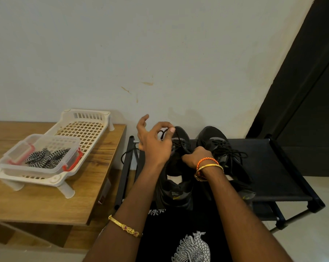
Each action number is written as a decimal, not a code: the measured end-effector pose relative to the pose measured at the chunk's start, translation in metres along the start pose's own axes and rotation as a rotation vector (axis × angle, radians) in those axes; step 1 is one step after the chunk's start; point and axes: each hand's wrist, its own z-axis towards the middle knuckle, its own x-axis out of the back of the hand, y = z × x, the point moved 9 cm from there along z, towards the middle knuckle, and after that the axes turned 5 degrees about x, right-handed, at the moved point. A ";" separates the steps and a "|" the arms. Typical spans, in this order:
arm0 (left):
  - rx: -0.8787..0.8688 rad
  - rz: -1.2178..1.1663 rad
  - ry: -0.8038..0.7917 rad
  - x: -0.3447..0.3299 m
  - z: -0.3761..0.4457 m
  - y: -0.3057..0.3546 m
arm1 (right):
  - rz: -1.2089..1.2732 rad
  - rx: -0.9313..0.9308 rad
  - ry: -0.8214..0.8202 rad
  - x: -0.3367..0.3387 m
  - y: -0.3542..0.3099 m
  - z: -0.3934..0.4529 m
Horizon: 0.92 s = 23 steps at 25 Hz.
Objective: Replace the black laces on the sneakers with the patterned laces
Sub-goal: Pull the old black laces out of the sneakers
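Note:
Two black sneakers stand side by side on a black shoe rack [277, 167]. My left hand [154, 142] pinches a black lace [164, 131] above the toe end of the left sneaker [176, 178], with the other fingers spread. One end of this lace hangs in a loop off the rack's left side. My right hand [196, 157] grips the left sneaker at its tongue and eyelets. The right sneaker [222, 152] keeps its black laces threaded, ends loose. The black-and-white patterned laces [46, 156] lie in a clear plastic box [12, 165] on the left.
The clear box with red clips sits in a white slotted basket [84, 127] on a wooden table [46, 203] left of the rack. A plain wall stands close behind. A dark door [309, 91] is at the right, with pale floor below it.

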 end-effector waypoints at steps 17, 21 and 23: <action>-0.079 0.744 -0.269 -0.039 -0.006 -0.018 | -0.002 -0.016 -0.011 0.001 0.000 -0.008; 0.014 0.404 -0.124 -0.016 -0.002 -0.010 | 0.001 -0.015 0.005 0.001 0.000 -0.008; 0.036 0.176 -0.041 -0.003 -0.001 -0.005 | 0.006 -0.018 0.005 0.001 0.001 -0.008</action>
